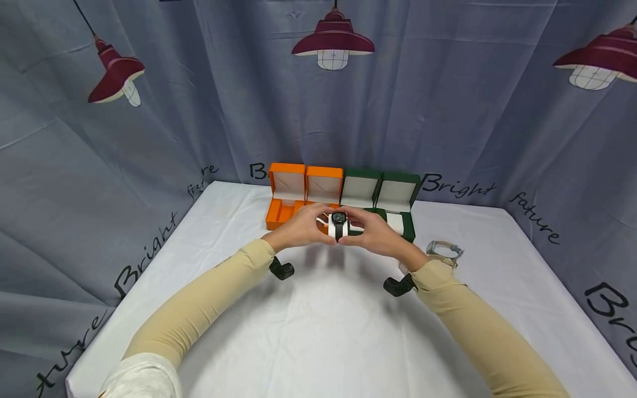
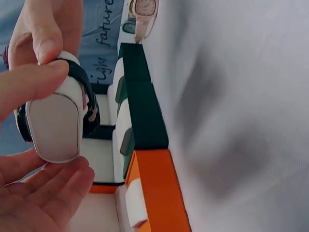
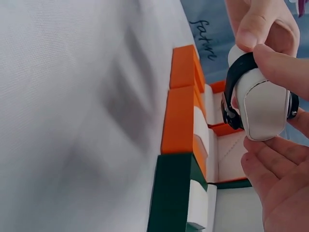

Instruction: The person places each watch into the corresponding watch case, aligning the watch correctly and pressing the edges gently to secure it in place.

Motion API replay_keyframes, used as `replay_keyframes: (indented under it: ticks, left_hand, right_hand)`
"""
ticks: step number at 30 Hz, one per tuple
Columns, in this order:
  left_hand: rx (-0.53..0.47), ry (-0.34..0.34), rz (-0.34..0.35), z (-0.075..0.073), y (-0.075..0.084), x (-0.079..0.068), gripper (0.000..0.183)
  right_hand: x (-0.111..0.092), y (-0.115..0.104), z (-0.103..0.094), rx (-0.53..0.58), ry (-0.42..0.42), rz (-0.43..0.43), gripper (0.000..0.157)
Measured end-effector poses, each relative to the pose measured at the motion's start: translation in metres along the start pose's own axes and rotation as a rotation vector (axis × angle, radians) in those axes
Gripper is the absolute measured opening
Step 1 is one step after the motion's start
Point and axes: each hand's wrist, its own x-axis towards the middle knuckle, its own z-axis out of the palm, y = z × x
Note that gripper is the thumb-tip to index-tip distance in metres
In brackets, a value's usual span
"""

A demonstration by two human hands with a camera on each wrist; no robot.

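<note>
A black wristwatch [image 1: 339, 219] is strapped round a white watch cushion [image 2: 54, 126], held up in front of the open boxes with its dial towards the head camera. My left hand [image 1: 307, 225] grips the cushion from the left, thumb at the near side and fingers at the far side. From the right, my right hand [image 1: 370, 231] holds it in the same way. In the right wrist view the black strap [image 3: 236, 72] runs round the cushion, and the right thumb presses close beside it. Both thumbs nearly meet at the strap.
Behind the hands stand two orange boxes [image 1: 288, 179] and two green boxes [image 1: 405, 188], lids raised. White cushions sit in some, such as this cushion [image 3: 197, 203]. Another watch [image 1: 444, 250] lies by the right forearm; a pinkish watch [image 2: 145, 7] shows in the left wrist view.
</note>
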Motion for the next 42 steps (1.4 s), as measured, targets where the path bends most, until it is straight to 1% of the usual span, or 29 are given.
replay_keyframes:
  ticks: [3, 6, 8, 12, 16, 21, 25, 28, 35, 42]
  left_hand:
    - [-0.031, 0.01, 0.002, -0.004, -0.005, 0.001, 0.078]
    - [-0.045, 0.027, -0.01, -0.009, -0.011, -0.001, 0.077]
    - [-0.021, 0.034, -0.025, -0.011, -0.015, -0.004, 0.078]
    - [0.067, 0.036, -0.064, -0.016, -0.026, -0.008, 0.079]
    - [0.11, 0.062, -0.08, -0.025, -0.036, -0.008, 0.079]
    - [0.08, 0.1, -0.117, -0.042, -0.049, -0.006, 0.08]
    - [0.01, 0.108, -0.14, -0.054, -0.06, -0.004, 0.08]
    - [-0.008, 0.103, -0.163, -0.064, -0.064, -0.002, 0.081]
    - [0.061, 0.11, -0.237, -0.082, -0.076, 0.001, 0.082]
    - [0.046, 0.13, -0.302, -0.088, -0.093, 0.003, 0.081]
  right_hand:
    - [0.003, -0.004, 0.002, 0.008, 0.001, 0.003, 0.081]
    - [0.007, -0.007, 0.005, 0.023, 0.009, 0.013, 0.084]
    - [0.009, -0.008, 0.009, 0.035, 0.006, 0.028, 0.085]
    - [0.01, -0.006, 0.015, 0.035, -0.02, 0.067, 0.087]
    - [0.01, -0.005, 0.014, 0.032, -0.005, 0.081, 0.085]
    - [0.011, -0.002, 0.012, 0.022, 0.001, 0.082, 0.084]
    - [0.011, -0.001, 0.01, 0.015, -0.006, 0.075, 0.081]
    - [0.012, -0.001, 0.009, 0.016, -0.008, 0.068, 0.08]
    - [0.011, 0.0, 0.008, 0.005, -0.012, 0.064, 0.077]
    - [0.01, 0.0, 0.009, -0.019, -0.022, 0.081, 0.076]
